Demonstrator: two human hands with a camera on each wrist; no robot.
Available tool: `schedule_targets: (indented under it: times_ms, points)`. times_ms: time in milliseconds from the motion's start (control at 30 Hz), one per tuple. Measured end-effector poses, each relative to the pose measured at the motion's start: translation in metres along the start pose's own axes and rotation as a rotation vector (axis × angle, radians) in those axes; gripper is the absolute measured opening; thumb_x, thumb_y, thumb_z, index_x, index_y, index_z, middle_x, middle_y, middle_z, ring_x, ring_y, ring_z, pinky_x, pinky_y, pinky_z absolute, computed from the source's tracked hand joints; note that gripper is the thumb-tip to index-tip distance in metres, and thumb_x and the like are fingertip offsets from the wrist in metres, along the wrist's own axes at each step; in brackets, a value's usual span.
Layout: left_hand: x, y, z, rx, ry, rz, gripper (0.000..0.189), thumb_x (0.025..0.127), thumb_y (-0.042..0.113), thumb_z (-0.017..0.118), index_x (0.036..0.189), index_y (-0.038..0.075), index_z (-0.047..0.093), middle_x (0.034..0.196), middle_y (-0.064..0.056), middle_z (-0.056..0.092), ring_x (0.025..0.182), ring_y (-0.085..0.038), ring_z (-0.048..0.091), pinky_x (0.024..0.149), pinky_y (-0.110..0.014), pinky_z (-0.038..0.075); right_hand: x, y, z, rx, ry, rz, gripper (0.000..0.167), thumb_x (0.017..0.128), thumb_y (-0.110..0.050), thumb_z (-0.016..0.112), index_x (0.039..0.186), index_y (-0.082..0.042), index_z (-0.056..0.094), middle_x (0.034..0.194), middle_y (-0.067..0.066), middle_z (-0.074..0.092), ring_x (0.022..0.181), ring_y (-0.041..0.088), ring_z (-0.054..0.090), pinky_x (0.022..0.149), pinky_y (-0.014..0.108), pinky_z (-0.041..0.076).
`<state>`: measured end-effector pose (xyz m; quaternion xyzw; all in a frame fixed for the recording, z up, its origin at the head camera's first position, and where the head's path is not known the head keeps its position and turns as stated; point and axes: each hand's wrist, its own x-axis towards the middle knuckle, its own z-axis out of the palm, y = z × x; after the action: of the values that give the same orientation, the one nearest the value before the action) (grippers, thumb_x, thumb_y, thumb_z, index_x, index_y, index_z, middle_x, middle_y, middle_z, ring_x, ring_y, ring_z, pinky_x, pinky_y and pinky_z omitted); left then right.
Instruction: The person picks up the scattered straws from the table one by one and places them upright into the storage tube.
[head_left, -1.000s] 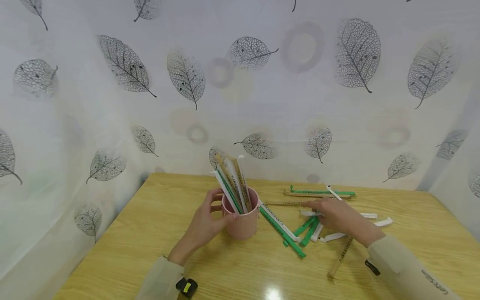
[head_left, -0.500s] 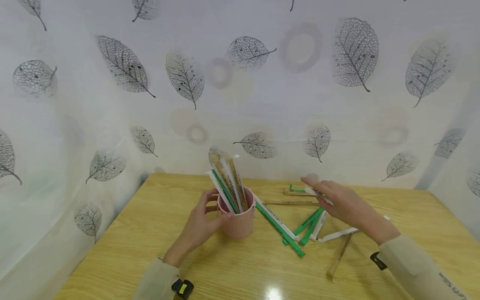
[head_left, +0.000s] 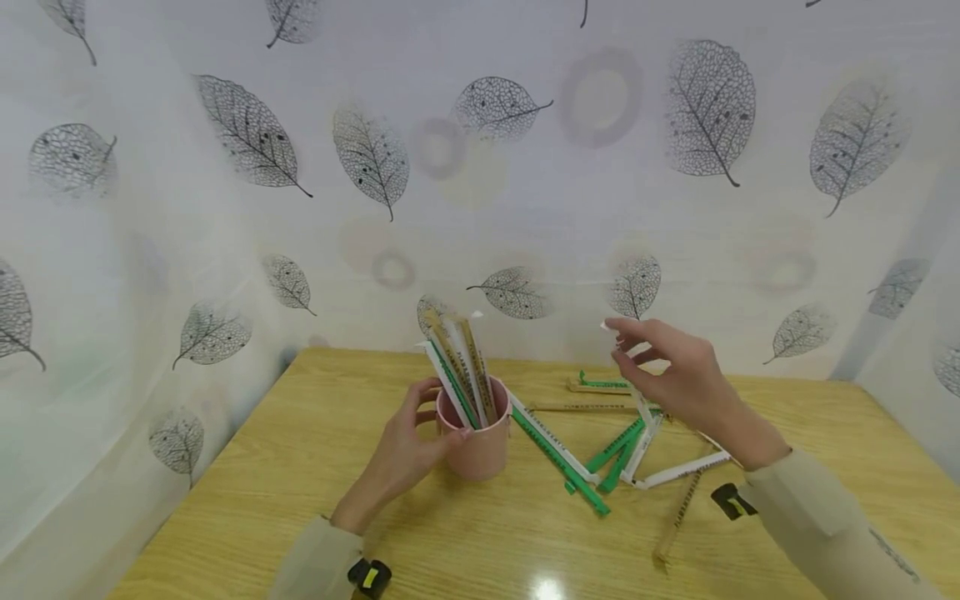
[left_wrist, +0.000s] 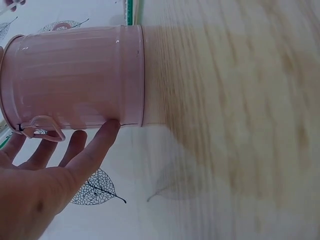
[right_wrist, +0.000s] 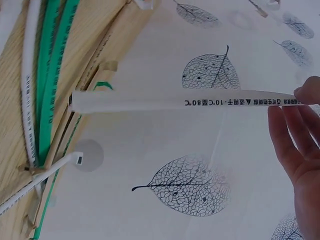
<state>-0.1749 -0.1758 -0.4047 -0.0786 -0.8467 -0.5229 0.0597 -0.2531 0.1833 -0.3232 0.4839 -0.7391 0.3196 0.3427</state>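
Note:
My left hand (head_left: 397, 458) holds a small pink metal pail (head_left: 477, 458), thumb at the near rim and fingers round its left side. The left wrist view shows a small side handle and a fingertip touching the wall. Several paper-wrapped straws (head_left: 459, 375), white, green and brown, lean out of the pail's top. Above the table on the right, my right hand (head_left: 678, 371) pinches a white wrapped straw (right_wrist: 150, 101) by its top end between thumb and fingertips. The straw hangs down, with dark printing along its wrapper.
Right of the pail, a green straw (head_left: 558, 458) lies alongside a white one. More green straws (head_left: 618, 454), white straws and a brown straw (head_left: 678, 517) lie crossed on the wooden table (head_left: 300, 500). A leaf-patterned curtain (head_left: 525, 208) hangs behind.
My right hand has picked the white straw up from the loose pile, raised it and brought it from lying flat to hanging. My left hand stays on the pail, which shifted slightly left.

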Motion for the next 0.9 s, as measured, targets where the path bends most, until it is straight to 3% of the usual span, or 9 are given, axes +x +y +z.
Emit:
schedule_targets:
  times_ms: [133,467,667,900]
  points:
    - [0.000,0.000,0.001,0.007,-0.001,-0.002,0.073,0.088,0.035,0.080,0.149,0.028,0.040,0.147,-0.012,0.054,0.125,-0.035,0.062,0.105,-0.056,0.054,0.015,-0.007,0.004,0.056,0.076,0.062,0.063,0.072,0.020,0.076,0.131,0.001,0.066,0.099,0.012,0.075,0.091,0.007,0.071,0.072,0.012,0.059]
    - [0.001,0.002,-0.001,-0.004,-0.004,0.010,0.071,0.088,0.035,0.080,0.147,0.028,0.041,0.145,-0.012,0.056,0.122,-0.034,0.063,0.104,-0.055,0.054,0.062,-0.030,0.021,0.271,0.239,0.212,0.050,0.078,0.020,0.073,0.125,0.006,0.066,0.094,0.017,0.072,0.090,0.001,0.069,0.071,0.017,0.061]
    - [0.001,0.001,-0.001,-0.004,-0.005,0.033,0.071,0.088,0.034,0.080,0.147,0.028,0.041,0.144,-0.011,0.057,0.121,-0.033,0.064,0.103,-0.054,0.055,0.090,-0.043,0.038,0.373,0.311,0.198,0.048,0.080,0.019,0.073,0.125,0.009,0.064,0.099,-0.001,0.074,0.090,0.002,0.071,0.072,0.022,0.063]
    - [0.001,-0.002,0.000,0.005,0.003,0.023,0.072,0.088,0.034,0.081,0.147,0.028,0.041,0.144,-0.011,0.057,0.121,-0.033,0.064,0.103,-0.053,0.055,0.103,-0.049,0.064,0.417,0.313,0.161,0.047,0.080,0.019,0.072,0.124,0.012,0.059,0.098,0.025,0.071,0.092,0.001,0.070,0.072,0.022,0.063]
